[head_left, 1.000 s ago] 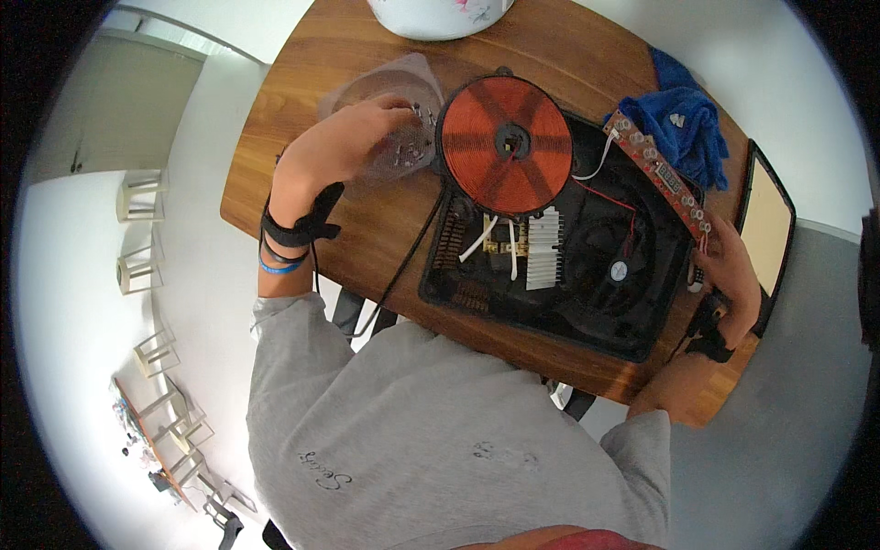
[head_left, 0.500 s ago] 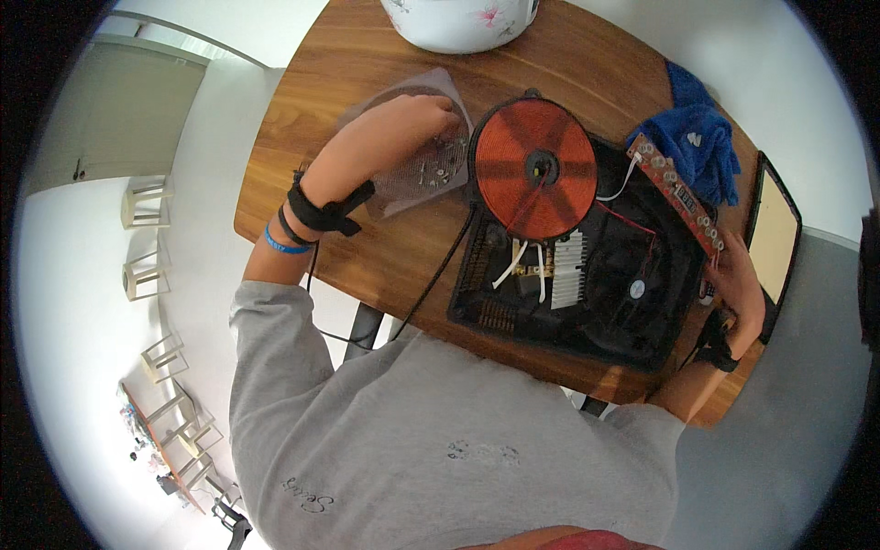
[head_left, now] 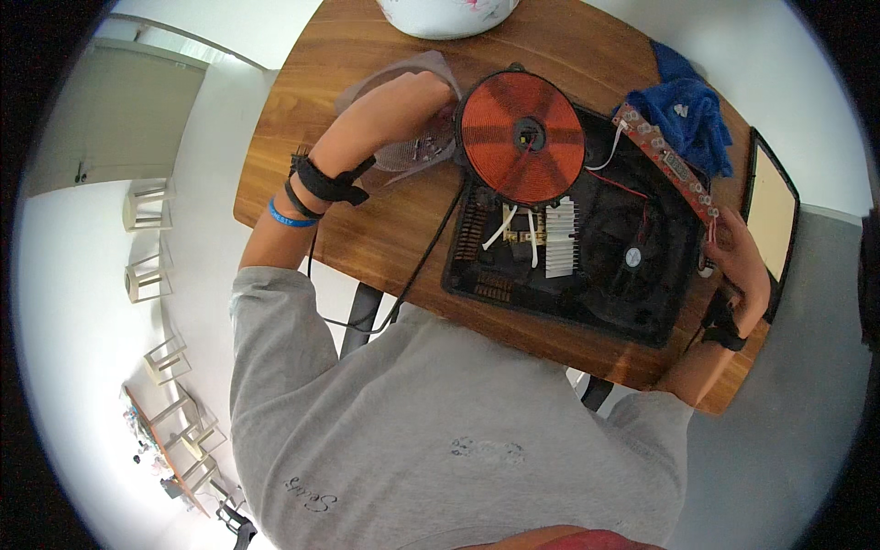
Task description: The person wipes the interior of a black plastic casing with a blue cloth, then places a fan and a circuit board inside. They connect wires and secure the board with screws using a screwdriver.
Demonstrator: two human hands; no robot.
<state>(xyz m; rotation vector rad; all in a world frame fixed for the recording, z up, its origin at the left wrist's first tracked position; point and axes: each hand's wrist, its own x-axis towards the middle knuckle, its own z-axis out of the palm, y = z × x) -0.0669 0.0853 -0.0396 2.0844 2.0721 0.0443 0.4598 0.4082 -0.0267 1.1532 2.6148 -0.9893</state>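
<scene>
My left hand [head_left: 423, 96] is curled, knuckles up, over a clear plastic bag [head_left: 403, 158] of small metal screws. Its fingertips are hidden, and I cannot make out what they pinch. To the right lies the black base of an induction cooker [head_left: 600, 298], its inside exposed. A round copper coil [head_left: 522, 137] sits over its far left part, near a finned heat sink [head_left: 561, 240]. A narrow brown circuit board [head_left: 665, 156] slants along the right side, joined by a white wire. My right hand [head_left: 742, 261] is closed at the board's near end, its hold hidden.
A blue cloth [head_left: 683, 124] lies behind the board. Beside it, a dark-framed panel [head_left: 770, 215] rests at the wooden table's [head_left: 302, 165] right edge. A white flowered pot [head_left: 449, 14] stands at the far side. A black cord [head_left: 426, 261] runs off the near edge.
The whole view has shifted, so the table's things appear higher. My left hand stays over the screw bag, and my right hand stays by the circuit board's near end.
</scene>
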